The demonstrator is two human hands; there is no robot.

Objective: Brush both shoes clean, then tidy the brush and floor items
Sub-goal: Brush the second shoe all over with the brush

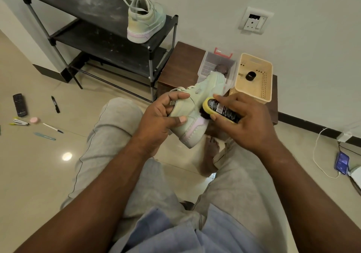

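Note:
My left hand (pixel 164 114) grips a pale green shoe (pixel 192 112) with a pink heel patch, held in the air above my knees. My right hand (pixel 246 121) holds a yellow brush (pixel 218 108) with a black label, its dark bristles pressed against the shoe's side near the heel. The second pale green shoe (pixel 145 21) stands upright on the top shelf of the black shoe rack (pixel 101 26), heel toward me. On the floor at the left lie a remote (pixel 20 105), a black marker (pixel 55 104), a stapler (pixel 19 122), a pink round item (pixel 35 120), a pen (pixel 52 128) and a teal stick (pixel 45 136).
A low brown wooden stand (pixel 177 69) against the wall carries a clear plastic box (pixel 216 67) and a beige basket (pixel 254 76) holding a small black object. A wall socket (pixel 255 21) is above. A phone (pixel 341 162) on a white cable lies at the right.

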